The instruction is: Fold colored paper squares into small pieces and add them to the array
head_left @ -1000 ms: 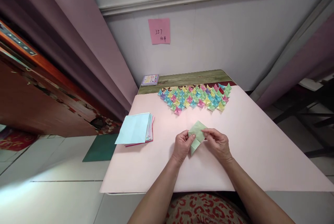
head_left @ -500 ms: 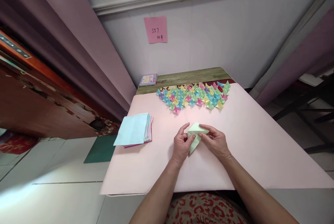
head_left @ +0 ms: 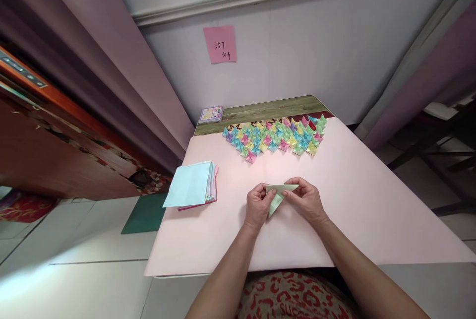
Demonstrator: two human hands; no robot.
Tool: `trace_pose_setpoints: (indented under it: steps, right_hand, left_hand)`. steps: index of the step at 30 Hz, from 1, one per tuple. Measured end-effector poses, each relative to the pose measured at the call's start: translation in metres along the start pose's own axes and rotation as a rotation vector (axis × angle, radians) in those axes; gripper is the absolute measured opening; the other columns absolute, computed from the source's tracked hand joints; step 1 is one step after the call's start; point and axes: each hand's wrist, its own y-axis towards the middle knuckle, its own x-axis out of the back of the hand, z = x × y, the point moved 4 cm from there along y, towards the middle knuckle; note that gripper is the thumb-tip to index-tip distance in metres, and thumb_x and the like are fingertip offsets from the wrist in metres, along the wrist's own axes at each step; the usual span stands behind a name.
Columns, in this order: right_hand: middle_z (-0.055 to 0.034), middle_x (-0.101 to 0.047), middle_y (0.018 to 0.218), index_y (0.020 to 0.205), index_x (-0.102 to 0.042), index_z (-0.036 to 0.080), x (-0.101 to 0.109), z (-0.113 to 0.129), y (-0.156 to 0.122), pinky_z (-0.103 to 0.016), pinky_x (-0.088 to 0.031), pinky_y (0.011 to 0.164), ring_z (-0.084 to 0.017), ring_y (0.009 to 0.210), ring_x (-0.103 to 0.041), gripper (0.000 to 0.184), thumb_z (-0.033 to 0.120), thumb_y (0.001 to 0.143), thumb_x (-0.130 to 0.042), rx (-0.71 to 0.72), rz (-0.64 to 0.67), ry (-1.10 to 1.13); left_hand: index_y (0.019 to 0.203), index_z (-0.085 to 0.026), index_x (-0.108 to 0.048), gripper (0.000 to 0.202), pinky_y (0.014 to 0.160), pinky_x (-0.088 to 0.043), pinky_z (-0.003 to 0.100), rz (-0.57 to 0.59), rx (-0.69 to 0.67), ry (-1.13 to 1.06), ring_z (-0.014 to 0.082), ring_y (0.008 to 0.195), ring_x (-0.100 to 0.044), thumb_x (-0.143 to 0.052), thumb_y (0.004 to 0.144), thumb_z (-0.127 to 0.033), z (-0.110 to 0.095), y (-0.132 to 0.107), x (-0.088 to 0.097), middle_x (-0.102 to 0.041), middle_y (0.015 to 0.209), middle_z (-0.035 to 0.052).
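A pale green sheet of folding paper (head_left: pixel 275 201) is held between both hands over the near middle of the table. Folded into a triangular shape, it has a straight upper edge and a point hanging toward me. My left hand (head_left: pixel 258 206) pinches its left side between thumb and fingers. On the right side, my right hand (head_left: pixel 306 200) grips the upper corner, thumb in front and fingers behind. Beyond the hands stand rows of small folded paper pieces (head_left: pixel 273 139) in green, blue, yellow, pink and purple.
A stack of coloured paper squares (head_left: pixel 189 184), light blue on top, lies at the table's left. The pink-covered table (head_left: pixel 372 210) has a small printed packet (head_left: pixel 211 114) at its far left corner. A pink note (head_left: pixel 220 44) is stuck to the wall behind.
The upper part of the green paper has been folded down, so its peak no longer stands above the hands. The fingers of my left hand have curled in closer behind the paper.
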Motion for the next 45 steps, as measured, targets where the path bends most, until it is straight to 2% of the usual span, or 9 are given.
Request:
trace_pose_setpoints:
  steps: [6,9,13,16,20,27,31,38,45]
  right_hand:
    - [0.0038,-0.058,0.065,0.105,-0.063,0.021,-0.001,-0.001,0.001,-0.024,-0.043,0.05,-0.011,0.053,-0.05,0.046,0.046,0.069,-0.08,-0.03,-0.006,0.006]
    - [0.0038,-0.058,0.06,0.106,-0.06,0.021,-0.002,0.004,0.001,-0.026,-0.048,0.054,-0.014,0.055,-0.056,0.045,0.052,0.076,-0.072,-0.039,0.014,0.071]
    - [-0.0078,-0.072,0.094,0.121,-0.055,0.023,-0.006,0.01,-0.002,-0.035,-0.055,0.077,-0.021,0.082,-0.068,0.05,0.058,0.086,-0.058,-0.01,0.101,0.226]
    - [-0.01,-0.071,0.101,0.121,-0.058,0.022,-0.009,0.01,-0.003,-0.038,-0.055,0.081,-0.022,0.087,-0.068,0.046,0.055,0.088,-0.058,0.004,0.129,0.253]
    - [-0.0082,-0.072,0.098,0.104,-0.066,0.022,-0.012,0.008,-0.004,-0.036,-0.056,0.08,-0.022,0.085,-0.068,0.032,0.048,0.084,-0.067,0.008,0.099,0.221]
    - [-0.0058,-0.07,0.091,0.099,-0.065,0.023,-0.022,0.009,-0.003,-0.033,-0.055,0.074,-0.021,0.081,-0.066,0.029,0.044,0.081,-0.071,0.009,0.074,0.207]
    - [-0.0042,-0.067,0.083,0.096,-0.066,0.022,-0.022,0.011,-0.003,-0.031,-0.053,0.069,-0.019,0.073,-0.062,0.026,0.045,0.084,-0.066,0.011,0.06,0.198]
    - [-0.0018,-0.064,0.078,0.09,-0.065,0.022,-0.021,0.008,-0.003,-0.028,-0.05,0.064,-0.017,0.069,-0.058,0.022,0.043,0.086,-0.062,0.018,0.049,0.15]
    - [0.0006,-0.06,0.069,0.084,-0.064,0.021,-0.022,-0.005,0.0,-0.028,-0.051,0.064,-0.016,0.065,-0.057,0.019,0.037,0.076,-0.071,0.006,-0.002,0.101]
  left_hand:
    - [0.072,-0.015,-0.061,0.03,0.05,-0.035,0.02,-0.011,0.018,-0.018,0.0076,0.052,-0.047,-0.079,0.071,-0.039,-0.001,0.0,-0.001,-0.058,0.06,-0.003]
    - [0.074,-0.015,-0.064,0.029,0.054,-0.04,0.02,-0.013,0.041,-0.136,0.0087,0.056,-0.053,-0.082,0.068,-0.036,-0.002,0.001,-0.002,-0.062,0.064,-0.0021]
    - [0.086,-0.017,-0.067,0.028,0.069,-0.052,0.026,-0.132,0.163,-0.51,0.013,0.07,-0.064,-0.082,0.069,-0.033,-0.001,0.003,0.0,-0.07,0.081,0.0017]
    - [0.094,-0.016,-0.069,0.028,0.077,-0.055,0.032,-0.094,0.276,-0.664,0.019,0.085,-0.068,-0.078,0.073,-0.033,-0.001,0.004,-0.003,-0.073,0.093,0.0072]
    - [0.099,-0.015,-0.07,0.031,0.081,-0.056,0.036,-0.006,0.312,-0.656,0.025,0.096,-0.069,-0.075,0.076,-0.036,0.0,0.003,-0.012,-0.073,0.099,0.0108]
    - [0.086,-0.016,-0.072,0.022,0.081,-0.052,0.027,-0.16,0.263,-0.661,0.0173,0.085,-0.068,-0.08,0.068,-0.026,0.009,0.003,-0.014,-0.073,0.085,0.0036]
    - [0.086,-0.016,-0.071,0.025,0.078,-0.05,0.026,-0.123,0.257,-0.661,0.0152,0.081,-0.066,-0.082,0.067,-0.026,0.007,0.002,-0.018,-0.072,0.086,0.0031]
    - [0.089,-0.017,-0.066,0.028,0.075,-0.049,0.027,-0.099,0.156,-0.552,0.0163,0.08,-0.065,-0.079,0.071,-0.034,0.004,-0.001,-0.024,-0.07,0.084,0.0037]
    - [0.087,-0.017,-0.064,0.024,0.078,-0.046,0.025,-0.092,0.077,-0.478,0.015,0.083,-0.062,-0.076,0.076,-0.034,0.004,-0.005,-0.024,-0.068,0.083,0.0022]
